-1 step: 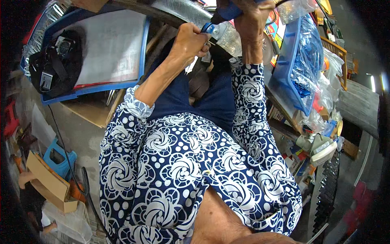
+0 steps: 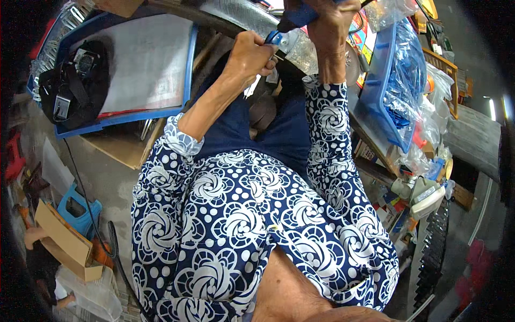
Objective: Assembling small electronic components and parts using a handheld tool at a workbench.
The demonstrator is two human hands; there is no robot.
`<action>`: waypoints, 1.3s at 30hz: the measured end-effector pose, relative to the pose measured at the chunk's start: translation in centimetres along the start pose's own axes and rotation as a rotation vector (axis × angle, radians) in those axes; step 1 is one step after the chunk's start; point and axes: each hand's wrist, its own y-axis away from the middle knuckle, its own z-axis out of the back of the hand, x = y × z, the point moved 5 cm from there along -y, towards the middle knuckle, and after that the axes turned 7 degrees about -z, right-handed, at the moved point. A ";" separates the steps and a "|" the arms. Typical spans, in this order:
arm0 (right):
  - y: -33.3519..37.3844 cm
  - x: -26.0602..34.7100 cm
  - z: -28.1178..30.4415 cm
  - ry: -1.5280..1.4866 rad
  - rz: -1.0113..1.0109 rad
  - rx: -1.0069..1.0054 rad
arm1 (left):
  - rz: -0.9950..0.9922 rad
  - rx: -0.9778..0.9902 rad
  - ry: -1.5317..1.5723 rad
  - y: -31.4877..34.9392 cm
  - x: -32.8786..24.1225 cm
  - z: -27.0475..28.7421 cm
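Note:
My left hand [image 2: 250, 55] is closed, its fingers pinching a small blue and silver metal piece [image 2: 276, 38] near the top middle of the view. My right hand [image 2: 333, 24] wraps round a dark blue power tool [image 2: 302, 15], cut off by the top edge. The tool's dark tapered nose points down-left and meets or nearly meets the blue piece; whether they touch I cannot tell. Under the hands is a bench edge with a grey metal surface [image 2: 236, 17]. A clear bag of small parts [image 2: 304, 53] lies between my hands.
A blue tray [image 2: 191, 70] with a plastic-covered sheet and a black strapped device [image 2: 70, 86] stands at left. At right is a blue bin [image 2: 378, 86] of bagged blue parts. An open cardboard box [image 2: 64, 241] and another person's hand [image 2: 35, 236] are at lower left.
My right hand and the power tool have shifted very slightly left. My left hand stays in place on the blue and silver piece.

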 end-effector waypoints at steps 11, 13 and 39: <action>-0.6 1.9 5.0 -0.188 0.254 0.101 | -0.043 0.036 -0.065 0.5 -2.0 1.3; -0.1 2.5 6.5 -0.347 0.200 -0.042 | -0.072 0.069 -0.225 0.9 -4.3 0.9; 0.8 1.9 5.4 -0.544 0.068 -0.070 | -1.056 -0.142 -1.615 -10.1 -6.3 -6.1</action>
